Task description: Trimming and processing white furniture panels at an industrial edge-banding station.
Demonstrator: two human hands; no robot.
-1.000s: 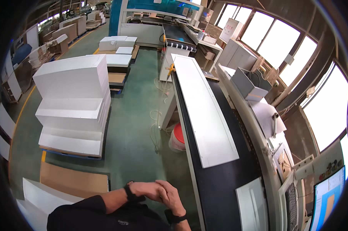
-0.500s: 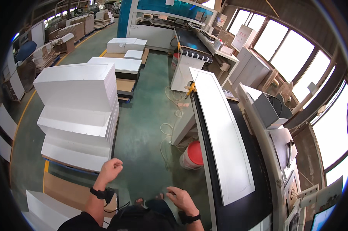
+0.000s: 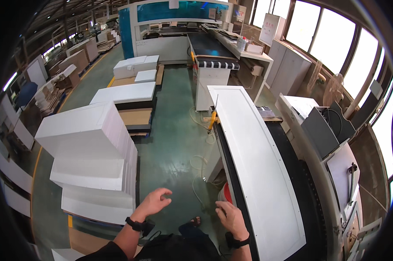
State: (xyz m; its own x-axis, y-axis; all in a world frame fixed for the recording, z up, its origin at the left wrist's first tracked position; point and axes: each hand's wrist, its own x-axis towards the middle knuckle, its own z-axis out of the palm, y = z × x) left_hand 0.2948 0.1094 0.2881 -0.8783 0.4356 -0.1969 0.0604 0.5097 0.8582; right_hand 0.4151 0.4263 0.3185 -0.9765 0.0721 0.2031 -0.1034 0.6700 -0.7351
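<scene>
My left hand hovers over the green floor, thumb and fingers apart, holding nothing. My right hand is also empty, its fingers loosely bent and apart. It is close to the near-left edge of a long white panel; whether it touches that edge I cannot tell. The panel lies lengthwise on a black conveyor bed, with a thin raised border and small holes along its sides. Beside its far left edge is a yellow tool. A tall stack of white panels stands to the left of my left hand.
Lower stacks of white boards stand farther off on the left. A red and white bucket and a loose pale hose are by the conveyor's base. Ahead is a large white and blue machine; a grey box sits right.
My view has shifted, and the panel and conveyor appear nearer. Both hands have moved forward, the right one closer to the panel's edge. The left hand's fingers have spread.
</scene>
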